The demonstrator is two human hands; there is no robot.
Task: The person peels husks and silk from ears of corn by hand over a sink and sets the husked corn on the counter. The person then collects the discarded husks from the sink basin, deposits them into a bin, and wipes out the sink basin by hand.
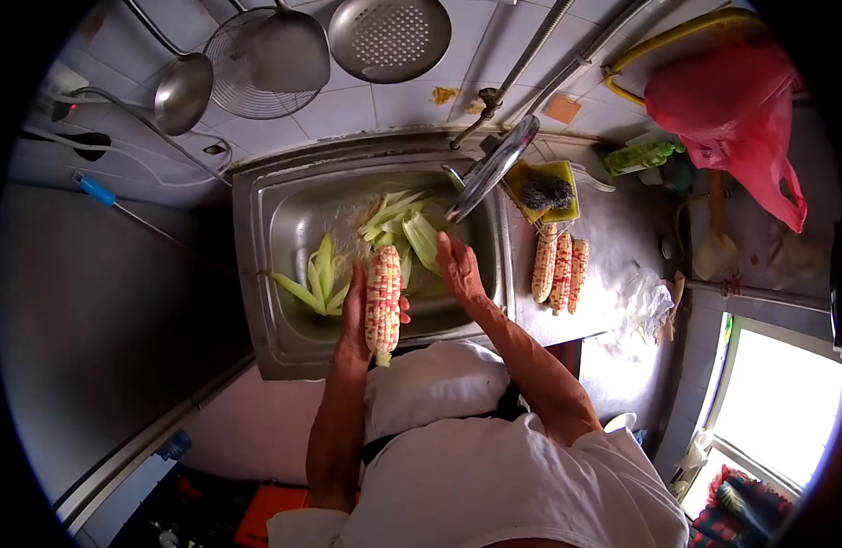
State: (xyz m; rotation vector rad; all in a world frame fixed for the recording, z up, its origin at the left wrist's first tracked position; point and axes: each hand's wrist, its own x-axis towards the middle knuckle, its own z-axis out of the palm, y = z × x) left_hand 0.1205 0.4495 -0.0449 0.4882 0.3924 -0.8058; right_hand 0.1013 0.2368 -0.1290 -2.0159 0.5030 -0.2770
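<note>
My left hand [354, 321] is wrapped round a husked corn cob [383, 301] with red and pale kernels, held upright over the near part of the sink. Its fingertips show on the cob's right side. My right hand [461, 269] is over the sink's right side, below the faucet [496, 169], with its fingers bunched together. Beside those fingers is a broad green corn husk [423, 241]; whether they grip it or anything small, I cannot make out. More husks [320, 279] and pale corn silk lie in the metal sink [284, 215].
Three husked cobs [560, 269] lie on the metal counter [608, 242] at right, near a yellow sponge [560, 173] with a dark scourer and a crumpled clear bag [645, 306]. A red plastic bag [727, 96] hangs upper right. A ladle [183, 96] and skimmers hang along the tiled wall.
</note>
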